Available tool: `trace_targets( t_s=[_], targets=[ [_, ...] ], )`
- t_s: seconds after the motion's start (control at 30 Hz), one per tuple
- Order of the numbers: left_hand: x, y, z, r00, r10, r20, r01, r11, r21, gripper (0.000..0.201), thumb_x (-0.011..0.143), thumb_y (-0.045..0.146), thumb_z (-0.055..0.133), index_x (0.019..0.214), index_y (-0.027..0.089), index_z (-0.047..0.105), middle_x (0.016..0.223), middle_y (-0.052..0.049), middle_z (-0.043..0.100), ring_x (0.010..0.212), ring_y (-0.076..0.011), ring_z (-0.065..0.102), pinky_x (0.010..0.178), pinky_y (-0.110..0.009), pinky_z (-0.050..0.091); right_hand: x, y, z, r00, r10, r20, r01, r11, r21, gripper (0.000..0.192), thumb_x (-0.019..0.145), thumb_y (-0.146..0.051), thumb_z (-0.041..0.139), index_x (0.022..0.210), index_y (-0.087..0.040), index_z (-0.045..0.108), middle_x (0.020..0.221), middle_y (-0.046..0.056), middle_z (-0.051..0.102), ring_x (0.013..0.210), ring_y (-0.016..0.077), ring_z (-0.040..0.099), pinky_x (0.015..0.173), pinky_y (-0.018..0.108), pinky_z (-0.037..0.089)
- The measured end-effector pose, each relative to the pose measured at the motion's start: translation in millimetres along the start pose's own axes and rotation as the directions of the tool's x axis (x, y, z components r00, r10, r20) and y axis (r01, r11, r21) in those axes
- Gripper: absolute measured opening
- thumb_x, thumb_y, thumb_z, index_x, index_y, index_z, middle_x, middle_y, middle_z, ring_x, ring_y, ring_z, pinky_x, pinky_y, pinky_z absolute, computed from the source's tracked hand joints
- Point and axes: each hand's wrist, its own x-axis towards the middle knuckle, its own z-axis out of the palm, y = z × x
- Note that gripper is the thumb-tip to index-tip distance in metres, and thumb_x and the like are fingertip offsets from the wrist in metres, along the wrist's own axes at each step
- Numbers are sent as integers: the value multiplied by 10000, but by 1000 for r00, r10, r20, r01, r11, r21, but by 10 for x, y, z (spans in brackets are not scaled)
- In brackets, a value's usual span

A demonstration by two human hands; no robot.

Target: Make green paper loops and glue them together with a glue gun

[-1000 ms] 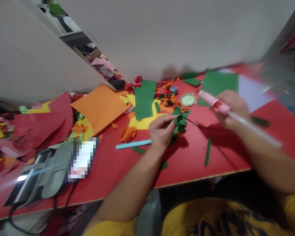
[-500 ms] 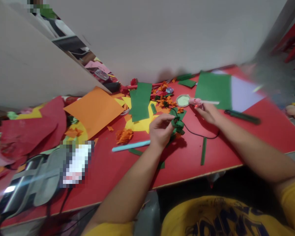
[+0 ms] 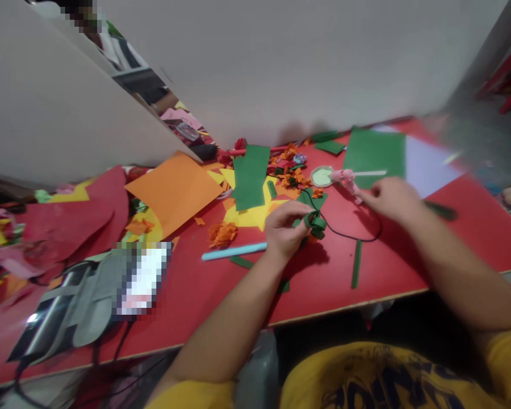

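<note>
My left hand [image 3: 284, 228] pinches a bundle of looped green paper strips [image 3: 317, 224] between thumb and fingers, a little above the table. A bit of orange shows beneath the loops. A pink glue gun [image 3: 344, 179] with a white glue stick [image 3: 372, 172] in its back lies with its nozzle at a small round dish [image 3: 322, 176]. My right hand [image 3: 389, 199] is just right of the gun's handle, its fingertips close to the handle's end and not wrapped round it. Its fingers are partly curled and slightly blurred.
On the red table [image 3: 238, 307] lie an orange sheet [image 3: 176, 190], a green sheet [image 3: 377, 156], orange paper flowers [image 3: 222, 234], a light blue stick [image 3: 234, 251] and a green strip [image 3: 356, 264]. A black cord [image 3: 353, 237] loops between my hands. A grey device [image 3: 87, 307] stands left.
My right hand has come off the glue gun and moved right. The gun's handle now points down toward me. My left hand still holds the green loops; the view has shifted slightly.
</note>
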Motion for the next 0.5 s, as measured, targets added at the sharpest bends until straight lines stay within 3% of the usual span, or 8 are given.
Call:
trace_targets(
  t_s=[0.07, 0.13, 0.23, 0.3, 0.5],
  targets=[
    [-2, 19, 5, 999, 9, 42, -9, 1000, 6, 277, 950, 497, 912, 858, 241, 860, 806, -76, 831, 727, -177, 786, 683, -294, 637, -122, -106, -98, 1000, 25, 10, -24, 999, -47, 670, 962, -690, 747, 500, -239, 569, 431, -6, 465, 415, 131, 308, 463, 331, 225],
    [-11, 30, 7, 994, 27, 103, -28, 999, 16, 236, 962, 473, 902, 898, 248, 870, 820, -75, 839, 731, -181, 791, 686, -298, 634, -231, -285, -104, 992, -117, 37, 112, 987, 111, 589, 955, -614, 780, 545, -231, 603, 466, -15, 517, 423, 124, 377, 456, 316, 265],
    [-24, 42, 12, 981, 78, 179, -83, 996, 25, 120, 956, 373, 913, 950, 258, 879, 840, -59, 853, 724, -168, 794, 680, -277, 625, -351, -572, 25, 945, -316, -82, 316, 822, 474, 258, 931, -463, 821, 929, -208, 786, 731, 12, 770, 566, 141, 644, 520, 265, 460],
    [-25, 54, 20, 973, 112, 204, -120, 992, 28, 73, 947, 319, 918, 963, 261, 878, 843, -50, 857, 715, -158, 792, 672, -261, 618, -398, -694, 138, 927, -345, -150, 364, 722, 589, 256, 934, -409, 825, 1076, -197, 805, 828, 36, 823, 614, 145, 706, 526, 253, 503],
    [-17, 92, 40, 967, 102, 232, -125, 989, 85, 136, 954, 370, 908, 921, 245, 865, 824, -57, 850, 690, -162, 780, 652, -266, 611, -453, -729, 259, 935, -324, -146, 340, 690, 639, 156, 958, -375, 810, 953, -225, 855, 735, 14, 797, 550, 133, 662, 615, 318, 616]
  ],
)
